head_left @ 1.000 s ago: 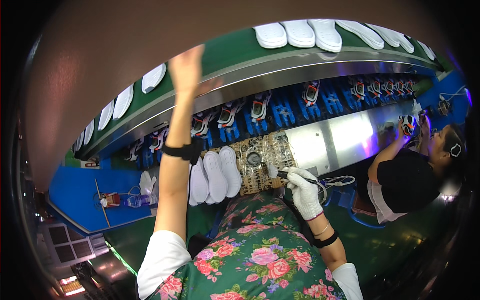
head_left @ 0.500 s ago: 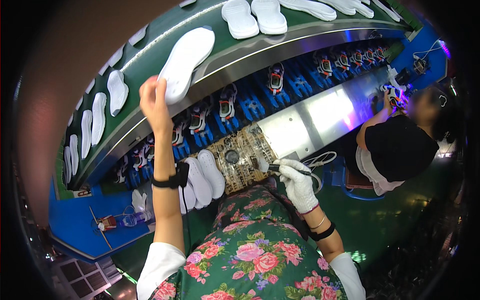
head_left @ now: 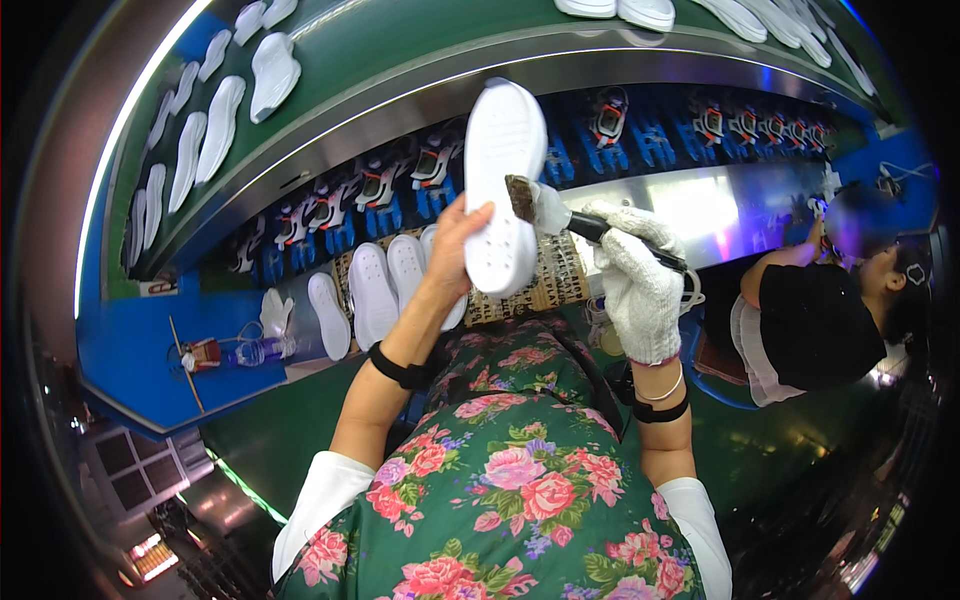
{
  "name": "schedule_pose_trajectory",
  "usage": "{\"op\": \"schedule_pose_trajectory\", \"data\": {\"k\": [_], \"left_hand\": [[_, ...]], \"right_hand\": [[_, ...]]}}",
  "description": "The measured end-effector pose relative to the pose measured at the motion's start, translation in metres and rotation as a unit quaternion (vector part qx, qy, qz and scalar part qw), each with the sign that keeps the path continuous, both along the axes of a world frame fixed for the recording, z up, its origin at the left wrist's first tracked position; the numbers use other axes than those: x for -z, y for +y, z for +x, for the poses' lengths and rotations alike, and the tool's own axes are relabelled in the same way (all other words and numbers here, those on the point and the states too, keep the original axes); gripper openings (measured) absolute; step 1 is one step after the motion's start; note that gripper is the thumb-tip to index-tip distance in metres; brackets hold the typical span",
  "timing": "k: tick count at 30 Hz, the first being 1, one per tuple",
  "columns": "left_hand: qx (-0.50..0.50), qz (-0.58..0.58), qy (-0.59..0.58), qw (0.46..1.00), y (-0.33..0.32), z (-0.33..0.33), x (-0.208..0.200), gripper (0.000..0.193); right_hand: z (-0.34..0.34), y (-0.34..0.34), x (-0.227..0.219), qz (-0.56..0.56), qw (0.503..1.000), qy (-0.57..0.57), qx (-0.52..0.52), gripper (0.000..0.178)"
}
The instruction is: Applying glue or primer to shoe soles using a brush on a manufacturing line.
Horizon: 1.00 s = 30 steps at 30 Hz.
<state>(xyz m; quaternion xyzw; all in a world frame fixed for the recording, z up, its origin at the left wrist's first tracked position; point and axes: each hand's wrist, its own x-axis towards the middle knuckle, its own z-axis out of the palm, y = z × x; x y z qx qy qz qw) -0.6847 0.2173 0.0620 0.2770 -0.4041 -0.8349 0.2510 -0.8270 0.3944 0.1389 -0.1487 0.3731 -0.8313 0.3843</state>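
Observation:
A white shoe sole (head_left: 505, 140) is held up in front of me, its small-holed end toward me. My left hand (head_left: 455, 245) is bare and closed on the sole's left edge. In a white knitted glove, my right hand (head_left: 643, 280) grips a black-handled brush (head_left: 590, 227). Its dark bristles lie against or just over the right side of the sole; I cannot tell if they touch. Beneath is a ledge wrapped in brown printed cardboard and clear tape (head_left: 560, 280). Several more white soles (head_left: 372, 298) stand in a row left of it, partly behind my left forearm.
A green conveyor belt (head_left: 400, 45) carries white soles along the far side. Below its metal edge, shoe uppers (head_left: 380, 183) sit on blue holders. At right a co-worker in black (head_left: 815, 310) sits at the line. A blue table (head_left: 130, 345) at left holds a plastic bottle (head_left: 258, 351).
My left hand has brought the sole from the belt's edge down and right, toward me. My right hand has raised the brush to the sole. The view has shifted.

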Motion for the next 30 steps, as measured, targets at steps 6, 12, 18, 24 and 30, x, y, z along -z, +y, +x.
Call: {"op": "schedule_pose_trajectory", "data": {"k": [6, 12, 18, 24, 30], "left_hand": [[0.116, 0.149, 0.084, 0.978, 0.045, 0.008, -0.013, 0.062], [0.122, 0.151, 0.174, 0.965, 0.054, 0.005, -0.001, 0.071], [0.089, 0.252, 0.193, 0.944, 0.054, -0.023, -0.02, 0.104], [0.065, 0.149, 0.12, 0.979, 0.071, -0.037, -0.029, 0.095], [0.089, 0.157, 0.069, 0.981, 0.079, -0.027, -0.017, 0.096]], "right_hand": [[0.002, -0.007, -0.003, 0.096, 0.957, 0.273, 0.017, 0.023], [0.004, -0.005, -0.009, 0.111, 0.962, 0.249, 0.022, 0.023], [-0.004, -0.008, -0.01, 0.087, 0.855, 0.496, 0.123, 0.021], [-0.022, -0.021, -0.008, 0.069, 0.749, 0.626, 0.206, 0.025], [0.003, -0.004, -0.009, 0.101, 0.698, 0.702, 0.096, 0.033]]}}
